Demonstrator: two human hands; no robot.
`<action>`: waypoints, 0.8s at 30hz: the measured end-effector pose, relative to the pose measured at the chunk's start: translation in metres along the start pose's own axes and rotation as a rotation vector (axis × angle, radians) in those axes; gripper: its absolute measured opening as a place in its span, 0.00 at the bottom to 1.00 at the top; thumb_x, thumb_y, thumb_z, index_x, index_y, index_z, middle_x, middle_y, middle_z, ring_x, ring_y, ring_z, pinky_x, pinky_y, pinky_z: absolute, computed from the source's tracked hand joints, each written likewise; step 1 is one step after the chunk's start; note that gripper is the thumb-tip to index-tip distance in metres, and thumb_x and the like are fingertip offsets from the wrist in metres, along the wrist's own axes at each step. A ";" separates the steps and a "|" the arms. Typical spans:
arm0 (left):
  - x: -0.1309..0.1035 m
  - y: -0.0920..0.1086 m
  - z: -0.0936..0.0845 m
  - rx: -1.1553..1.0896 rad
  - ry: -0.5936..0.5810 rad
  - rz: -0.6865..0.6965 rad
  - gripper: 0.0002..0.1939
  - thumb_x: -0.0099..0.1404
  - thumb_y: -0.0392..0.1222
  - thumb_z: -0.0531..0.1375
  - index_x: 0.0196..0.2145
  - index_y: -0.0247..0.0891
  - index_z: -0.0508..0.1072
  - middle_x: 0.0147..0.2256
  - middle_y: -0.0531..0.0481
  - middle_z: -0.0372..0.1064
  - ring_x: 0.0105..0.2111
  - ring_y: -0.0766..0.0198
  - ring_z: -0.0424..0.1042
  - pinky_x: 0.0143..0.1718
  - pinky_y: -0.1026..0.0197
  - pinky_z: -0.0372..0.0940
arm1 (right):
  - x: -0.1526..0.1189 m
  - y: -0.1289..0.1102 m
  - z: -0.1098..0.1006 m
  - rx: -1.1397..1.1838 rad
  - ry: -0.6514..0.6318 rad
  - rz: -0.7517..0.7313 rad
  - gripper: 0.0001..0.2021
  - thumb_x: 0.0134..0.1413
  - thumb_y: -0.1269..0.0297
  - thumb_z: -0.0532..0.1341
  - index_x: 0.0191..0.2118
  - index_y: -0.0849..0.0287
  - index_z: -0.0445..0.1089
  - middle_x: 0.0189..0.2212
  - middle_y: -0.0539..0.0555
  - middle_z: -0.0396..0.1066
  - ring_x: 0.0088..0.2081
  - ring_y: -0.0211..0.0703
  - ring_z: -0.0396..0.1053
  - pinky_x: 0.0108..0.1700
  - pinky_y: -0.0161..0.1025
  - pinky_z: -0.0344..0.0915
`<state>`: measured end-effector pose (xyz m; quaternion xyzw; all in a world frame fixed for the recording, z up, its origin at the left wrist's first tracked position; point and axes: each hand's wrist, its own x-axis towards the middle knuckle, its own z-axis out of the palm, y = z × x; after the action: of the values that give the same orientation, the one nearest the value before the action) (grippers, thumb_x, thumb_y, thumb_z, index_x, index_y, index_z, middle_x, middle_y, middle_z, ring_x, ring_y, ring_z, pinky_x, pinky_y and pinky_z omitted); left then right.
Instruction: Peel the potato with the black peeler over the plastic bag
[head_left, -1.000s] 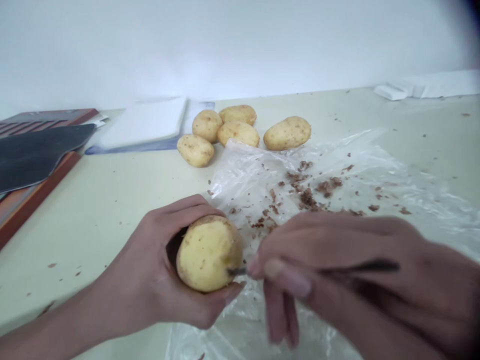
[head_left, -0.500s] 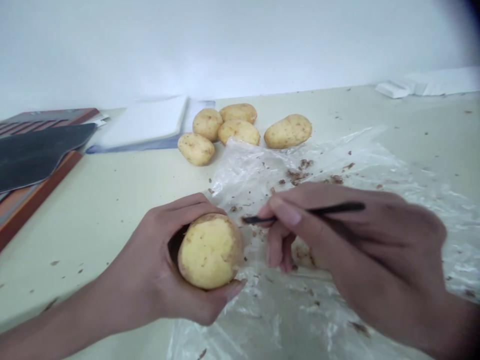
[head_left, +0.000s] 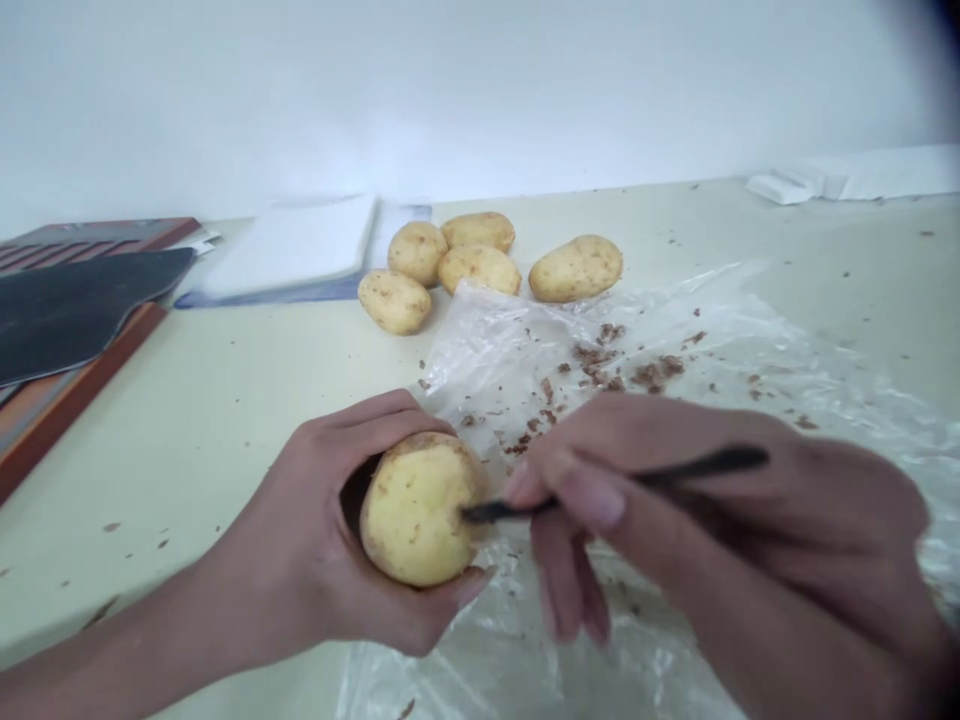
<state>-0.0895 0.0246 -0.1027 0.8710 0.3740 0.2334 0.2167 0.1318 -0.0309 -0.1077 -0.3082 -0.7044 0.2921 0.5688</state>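
My left hand [head_left: 352,540] is wrapped round a partly peeled potato [head_left: 420,510], its bare pale-yellow face turned towards me and brownish skin left around the edge. My right hand [head_left: 675,520] pinches a thin black tool [head_left: 701,466] like a small scraper; motion blur hides its exact kind. The tool's tip meets the right side of the potato's bare face. Under both hands spreads a clear plastic sheet [head_left: 510,340] strewn with brown peel scraps [head_left: 592,365].
Several unpeeled potatoes [head_left: 480,268] lie behind the sheet. A white pad [head_left: 292,240] rests on a blue folder at the back left, beside a dark mat [head_left: 82,310] on an orange-edged frame. White paper [head_left: 862,178] lies by the wall at right.
My right hand has moved down, bringing the tool's tip from beside the potato onto its bare face. The left hand and potato have barely shifted.
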 end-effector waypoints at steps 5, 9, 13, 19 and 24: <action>0.001 0.000 0.000 0.005 0.010 0.003 0.22 0.48 0.51 0.73 0.40 0.40 0.80 0.35 0.57 0.73 0.30 0.85 0.72 0.32 0.85 0.68 | 0.003 -0.001 -0.001 -0.082 -0.005 0.013 0.08 0.69 0.79 0.59 0.37 0.71 0.73 0.29 0.46 0.69 0.28 0.18 0.69 0.32 0.16 0.70; 0.002 0.000 0.001 0.000 0.037 0.047 0.23 0.47 0.49 0.74 0.42 0.43 0.79 0.36 0.60 0.73 0.31 0.86 0.73 0.33 0.86 0.69 | 0.002 0.000 0.000 0.044 0.024 0.040 0.09 0.73 0.77 0.53 0.40 0.72 0.70 0.26 0.47 0.67 0.25 0.18 0.67 0.28 0.15 0.68; 0.003 -0.001 0.002 -0.036 0.022 0.066 0.20 0.49 0.46 0.73 0.41 0.43 0.78 0.35 0.61 0.72 0.30 0.87 0.73 0.31 0.87 0.68 | -0.001 0.003 0.001 0.123 -0.005 0.040 0.19 0.71 0.57 0.64 0.39 0.74 0.71 0.31 0.55 0.69 0.29 0.26 0.70 0.31 0.23 0.73; 0.003 -0.002 0.003 0.003 0.046 0.077 0.24 0.46 0.47 0.74 0.43 0.44 0.79 0.36 0.61 0.73 0.31 0.86 0.73 0.33 0.86 0.70 | 0.016 0.006 0.000 0.036 -0.022 0.105 0.26 0.67 0.40 0.64 0.41 0.65 0.80 0.27 0.56 0.65 0.37 0.29 0.73 0.33 0.20 0.72; 0.003 -0.002 0.002 -0.023 0.042 0.060 0.20 0.47 0.46 0.73 0.40 0.41 0.79 0.34 0.60 0.72 0.30 0.85 0.73 0.32 0.85 0.69 | 0.023 -0.005 0.014 0.025 -0.043 0.099 0.28 0.65 0.38 0.65 0.42 0.64 0.81 0.26 0.57 0.64 0.37 0.30 0.73 0.32 0.20 0.72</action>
<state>-0.0875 0.0273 -0.1048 0.8742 0.3495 0.2621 0.2118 0.1137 -0.0172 -0.0924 -0.3293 -0.6966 0.3354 0.5421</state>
